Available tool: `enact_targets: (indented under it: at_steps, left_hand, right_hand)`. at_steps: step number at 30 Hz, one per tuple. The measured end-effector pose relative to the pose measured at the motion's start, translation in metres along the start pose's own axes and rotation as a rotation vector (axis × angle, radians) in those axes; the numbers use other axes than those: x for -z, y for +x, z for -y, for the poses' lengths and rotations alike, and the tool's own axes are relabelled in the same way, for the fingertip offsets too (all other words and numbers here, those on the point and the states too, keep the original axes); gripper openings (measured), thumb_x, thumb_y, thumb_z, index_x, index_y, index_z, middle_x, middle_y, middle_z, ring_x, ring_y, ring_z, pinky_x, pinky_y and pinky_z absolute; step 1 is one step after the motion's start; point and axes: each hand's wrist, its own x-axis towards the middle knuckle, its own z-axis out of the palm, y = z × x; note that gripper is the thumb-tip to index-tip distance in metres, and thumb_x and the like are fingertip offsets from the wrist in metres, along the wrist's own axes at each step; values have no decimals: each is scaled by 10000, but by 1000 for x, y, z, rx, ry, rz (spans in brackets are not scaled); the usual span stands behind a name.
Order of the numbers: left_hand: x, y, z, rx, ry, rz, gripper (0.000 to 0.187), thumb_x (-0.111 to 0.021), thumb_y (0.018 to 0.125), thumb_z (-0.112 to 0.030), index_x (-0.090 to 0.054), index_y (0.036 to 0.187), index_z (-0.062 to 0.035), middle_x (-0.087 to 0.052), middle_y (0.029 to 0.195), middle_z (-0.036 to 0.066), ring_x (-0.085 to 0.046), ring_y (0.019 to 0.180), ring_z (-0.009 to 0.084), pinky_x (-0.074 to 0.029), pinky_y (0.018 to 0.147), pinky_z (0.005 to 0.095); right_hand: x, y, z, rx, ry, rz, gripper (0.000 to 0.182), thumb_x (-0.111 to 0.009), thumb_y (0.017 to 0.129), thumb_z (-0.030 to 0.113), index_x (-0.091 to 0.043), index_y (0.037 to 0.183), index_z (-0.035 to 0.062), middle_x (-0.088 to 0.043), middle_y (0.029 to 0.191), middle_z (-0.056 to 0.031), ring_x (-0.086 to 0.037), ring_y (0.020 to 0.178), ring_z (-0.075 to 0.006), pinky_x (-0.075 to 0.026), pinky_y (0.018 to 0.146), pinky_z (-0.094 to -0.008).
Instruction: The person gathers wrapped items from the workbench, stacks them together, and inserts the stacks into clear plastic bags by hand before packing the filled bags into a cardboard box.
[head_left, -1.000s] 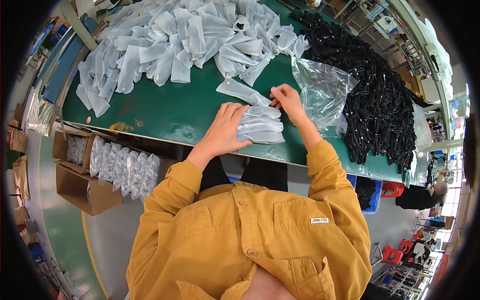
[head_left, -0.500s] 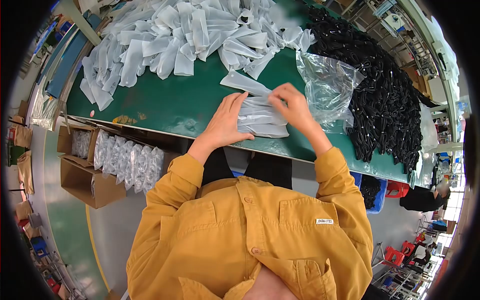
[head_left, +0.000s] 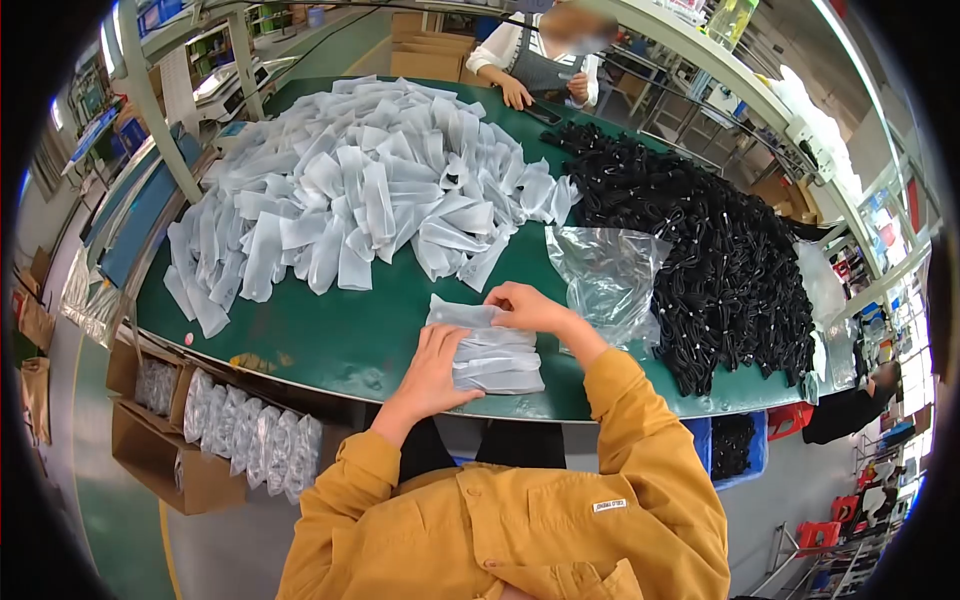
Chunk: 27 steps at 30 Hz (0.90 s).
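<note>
A small stack of flat white translucent pouches (head_left: 492, 360) lies on the green table (head_left: 340, 335) near its front edge. My left hand (head_left: 432, 368) rests flat against the stack's left side. At the stack's far end my right hand (head_left: 527, 307) pinches the top pouch (head_left: 457, 315), which lies across the stack. A large heap of the same white pouches (head_left: 350, 195) covers the table behind. A crumpled clear plastic bag (head_left: 605, 275) sits just right of my right hand.
A long pile of black cords (head_left: 700, 240) fills the table's right side. An open cardboard box (head_left: 160, 440) with packed pouches stands on the floor at left. Another person (head_left: 545, 60) works at the table's far end. Red stools (head_left: 815, 535) stand at lower right.
My right hand has drawn a loose pouch from behind onto the stack. The head has tilted up, bringing the far end of the table and another person into view.
</note>
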Motion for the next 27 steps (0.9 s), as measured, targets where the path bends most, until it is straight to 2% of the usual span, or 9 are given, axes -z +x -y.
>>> enact_targets:
  at_steps: [4,8,11,14,17,20,23,26,27]
  left_hand:
    - [2,0,-3,4,-17,8,882,-906,505,-219,-491,1262,-40,-480,1224,156,-419,1193,381,-395,1031,449]
    - [-4,-1,3,2,-50,-18,885,-906,492,-213,-496,1258,-46,-459,1227,168,-408,1188,386,-388,1029,469]
    - [-1,-1,0,3,51,-74,881,-902,522,-211,-479,1278,-49,-379,1364,200,-299,1339,413,-328,1103,491]
    - [-2,-2,0,17,81,-58,879,-909,534,-223,-479,1283,-66,-338,1425,199,-252,1396,416,-310,1119,486]
    - [-3,2,6,53,4,49,876,-915,540,-232,-479,1282,-72,-336,1435,186,-285,1387,402,-317,1119,469]
    - [-3,4,6,96,-42,106,895,-918,537,-234,-462,1291,-79,-351,1426,176,-331,1361,388,-334,1111,451]
    - [-2,3,6,121,-55,106,966,-919,537,-240,-412,1345,-81,-361,1416,179,-349,1343,391,-342,1110,447]
    - [-2,3,4,135,-64,82,1074,-920,541,-248,-334,1424,-80,-350,1431,187,-343,1348,395,-333,1122,452]
    - [-1,3,3,141,-66,72,1112,-921,542,-251,-305,1452,-79,-343,1440,189,-339,1353,396,-328,1128,454]
  right_hand:
    - [11,-12,20,-73,98,57,229,-725,739,57,-593,925,37,-588,874,-117,-601,812,-263,-472,718,-363]
    - [-2,-13,11,174,-97,-214,203,-647,701,-20,-544,866,38,-558,862,-146,-573,825,-345,-462,717,-387]
    - [-3,-19,13,145,-86,-213,177,-625,732,-15,-563,890,34,-570,874,-143,-575,803,-344,-465,710,-384]
    - [1,-25,17,37,17,-120,190,-610,767,-37,-575,944,23,-555,834,-57,-506,720,-158,-439,691,-278]
    - [3,-28,14,-11,77,-67,196,-591,788,-51,-582,972,17,-564,841,-36,-504,725,-130,-434,693,-259]
    - [7,-27,10,-103,124,-10,183,-599,809,-10,-594,989,22,-626,946,-47,-554,836,-153,-451,754,-275]
    - [8,-33,12,59,-19,-95,300,-664,830,113,-615,1116,35,-629,1171,-108,-571,1078,-225,-463,910,-340]
    - [5,-49,42,154,-76,-69,531,-716,832,280,-570,1298,72,-522,1384,-146,-457,1306,-289,-403,1054,-413]
    - [1,-53,44,107,-27,48,838,-788,745,450,-460,1437,108,-411,1474,-166,-385,1370,-348,-352,1108,-463]
